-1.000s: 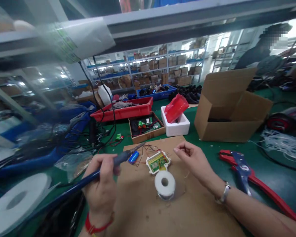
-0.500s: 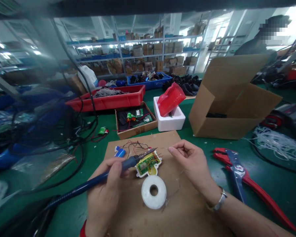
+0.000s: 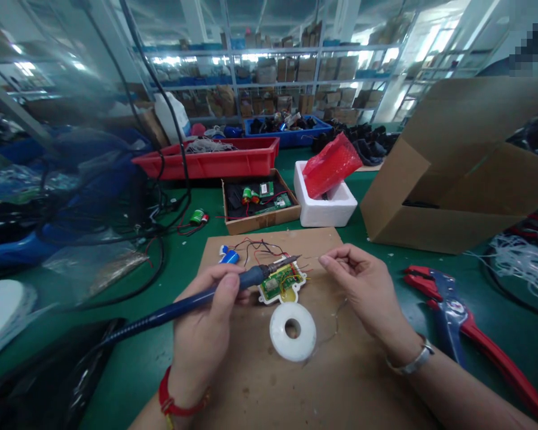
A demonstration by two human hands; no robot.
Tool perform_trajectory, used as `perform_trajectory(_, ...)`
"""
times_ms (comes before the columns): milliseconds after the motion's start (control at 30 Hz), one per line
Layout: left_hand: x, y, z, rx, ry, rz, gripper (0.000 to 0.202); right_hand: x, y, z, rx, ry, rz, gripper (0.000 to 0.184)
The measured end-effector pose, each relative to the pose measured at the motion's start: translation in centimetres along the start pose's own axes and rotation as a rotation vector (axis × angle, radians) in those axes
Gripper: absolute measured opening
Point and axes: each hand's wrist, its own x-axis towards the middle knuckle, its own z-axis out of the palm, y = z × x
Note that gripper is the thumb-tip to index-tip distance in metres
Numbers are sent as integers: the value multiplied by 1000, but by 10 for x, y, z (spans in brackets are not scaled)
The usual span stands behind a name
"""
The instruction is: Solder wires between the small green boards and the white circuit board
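Note:
My left hand [image 3: 208, 319] is closed round a blue-handled soldering iron [image 3: 233, 284], whose tip hovers over a small green circuit board in a white housing [image 3: 281, 284]. Thin solder wire [image 3: 311, 258] is pinched between the fingers of my right hand [image 3: 363, 283], just right of the iron's tip. A white solder spool [image 3: 293, 330] lies in front of the board. Red and black wires run from the board to a small blue cylinder cell [image 3: 229, 257]. Everything rests on a brown cardboard sheet [image 3: 296, 382].
Red-and-blue pliers [image 3: 457, 316] lie at the right. Behind are an open cardboard box [image 3: 452, 197], a white foam box with a red bag [image 3: 325, 206], a small tray of parts [image 3: 260, 212], a red bin [image 3: 210, 161] and black cables at the left. A person stands far right.
The camera tilted down. My left hand brought the soldering iron's tip from left of the board to just over it. My right hand stayed beside the board with the solder wire.

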Motion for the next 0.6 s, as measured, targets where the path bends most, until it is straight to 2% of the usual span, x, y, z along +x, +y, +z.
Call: perform_trajectory(600, -2, 5, 0, 0, -47, 18, 21, 0, 0, 0, 25, 9, -3, 20)
